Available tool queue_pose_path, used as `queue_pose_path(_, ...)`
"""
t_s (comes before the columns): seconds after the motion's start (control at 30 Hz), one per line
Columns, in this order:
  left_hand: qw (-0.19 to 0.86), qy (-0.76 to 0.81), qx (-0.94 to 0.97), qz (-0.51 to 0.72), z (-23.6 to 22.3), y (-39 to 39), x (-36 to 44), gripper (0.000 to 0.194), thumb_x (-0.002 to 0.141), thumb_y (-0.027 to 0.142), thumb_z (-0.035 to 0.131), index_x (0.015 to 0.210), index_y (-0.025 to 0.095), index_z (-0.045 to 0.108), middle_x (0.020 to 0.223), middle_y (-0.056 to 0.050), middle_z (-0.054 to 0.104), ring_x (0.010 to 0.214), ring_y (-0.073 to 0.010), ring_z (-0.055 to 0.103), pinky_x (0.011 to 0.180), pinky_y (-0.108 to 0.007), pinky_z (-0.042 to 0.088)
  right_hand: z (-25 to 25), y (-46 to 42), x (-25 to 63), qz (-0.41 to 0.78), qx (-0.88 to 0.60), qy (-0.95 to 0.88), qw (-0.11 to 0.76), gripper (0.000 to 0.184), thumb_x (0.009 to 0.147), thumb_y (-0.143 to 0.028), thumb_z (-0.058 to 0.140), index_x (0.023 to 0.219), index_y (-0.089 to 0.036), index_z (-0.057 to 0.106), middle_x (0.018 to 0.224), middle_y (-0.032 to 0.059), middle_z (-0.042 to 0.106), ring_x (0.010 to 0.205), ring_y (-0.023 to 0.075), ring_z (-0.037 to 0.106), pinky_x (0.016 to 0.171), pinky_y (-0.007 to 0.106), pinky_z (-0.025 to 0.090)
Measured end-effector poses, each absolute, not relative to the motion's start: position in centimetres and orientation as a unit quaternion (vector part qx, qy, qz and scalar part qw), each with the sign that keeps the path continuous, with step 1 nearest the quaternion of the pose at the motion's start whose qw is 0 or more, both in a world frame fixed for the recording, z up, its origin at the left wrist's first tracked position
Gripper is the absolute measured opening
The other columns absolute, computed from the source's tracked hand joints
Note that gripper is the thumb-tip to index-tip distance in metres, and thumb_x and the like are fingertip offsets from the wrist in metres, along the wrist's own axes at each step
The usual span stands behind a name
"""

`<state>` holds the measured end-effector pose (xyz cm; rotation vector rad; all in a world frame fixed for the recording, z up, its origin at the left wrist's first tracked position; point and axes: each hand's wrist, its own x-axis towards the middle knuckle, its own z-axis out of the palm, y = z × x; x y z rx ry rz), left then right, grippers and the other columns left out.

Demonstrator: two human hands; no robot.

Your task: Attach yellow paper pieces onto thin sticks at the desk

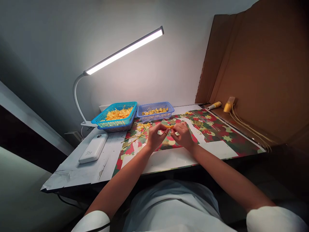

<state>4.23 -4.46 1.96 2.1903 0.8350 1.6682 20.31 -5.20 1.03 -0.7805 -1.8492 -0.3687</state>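
Over the table's front half my left hand (156,136) and my right hand (182,135) meet, fingertips close together. Both are closed in a pinch on a small yellow petal-like piece (170,126), mostly covered by the fingers. A thin stem seems to run between the fingertips just below it. Left of my left hand lie several yellow flower-like pieces (143,126) and a bunch of thin greenish-gold stems (135,138). To the right of my right hand, tiny yellow bits (199,125) are scattered on the patterned sheet (214,129).
Behind the hands stand a blue basket (113,122) of yellow petals and a purple basket (155,115) of gold pieces. A white power bank (93,149) lies left, below a lit lamp (125,50). Cardboard (256,71), a yellow-filled cup (229,104) and a roll (214,105) are right.
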Motion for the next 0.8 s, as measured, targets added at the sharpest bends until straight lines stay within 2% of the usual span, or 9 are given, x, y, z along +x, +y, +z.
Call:
queue_pose_path(0.2, 0.112, 0.308, 0.746, 0.58, 1.8, -4.2, 4.1, 0.019, 0.077, 0.026, 0.065, 0.065, 0.018, 0.054, 0.063, 0.001, 0.064, 0.057, -0.0104, 0.058, 0.057, -0.023, 0.047, 1.2, -5.1, 20.6, -0.162, -0.332, -0.76, 0.534, 0.015, 0.075, -0.012, 0.048, 0.064, -0.021, 0.043, 0.059, -0.0015, 0.054, 0.06, 0.0142, 0.047, 0.065, 0.031, 0.033)
queue_pose_path(0.4, 0.145, 0.293, 0.743, 0.584, 2.1, -4.4, 4.0, 0.012, 0.078, 0.024, 0.064, 0.072, 0.018, 0.055, 0.067, 0.0, 0.064, 0.062, -0.011, 0.062, 0.061, -0.024, 0.05, 1.2, -5.0, 20.9, -0.177, -0.339, -0.753, 0.535, 0.015, 0.075, -0.013, 0.049, 0.064, -0.022, 0.044, 0.061, -0.0005, 0.055, 0.061, 0.0149, 0.048, 0.067, 0.032, 0.035)
queue_pose_path(0.63, 0.047, 0.256, 0.763, 0.591, 2.7, -5.3, 3.9, 0.008, 0.08, 0.022, 0.064, 0.084, 0.019, 0.058, 0.073, 0.0, 0.066, 0.064, -0.0095, 0.065, 0.062, -0.02, 0.052, 1.4, -5.6, 20.9, -0.205, -0.31, -0.767, 0.523, 0.01, 0.081, -0.015, 0.049, 0.073, -0.021, 0.052, 0.069, 0.0009, 0.061, 0.063, 0.015, 0.049, 0.068, 0.033, 0.035)
queue_pose_path(0.8, 0.023, 0.235, 0.769, 0.594, 2.7, -5.4, 3.9, 0.013, 0.079, 0.018, 0.065, 0.09, 0.019, 0.057, 0.076, 0.0, 0.068, 0.064, -0.0092, 0.066, 0.062, -0.019, 0.053, 1.5, -5.9, 20.9, -0.212, -0.3, -0.764, 0.531, 0.002, 0.08, -0.02, 0.052, 0.079, -0.02, 0.054, 0.067, 0.0005, 0.059, 0.063, 0.0154, 0.05, 0.068, 0.034, 0.033)
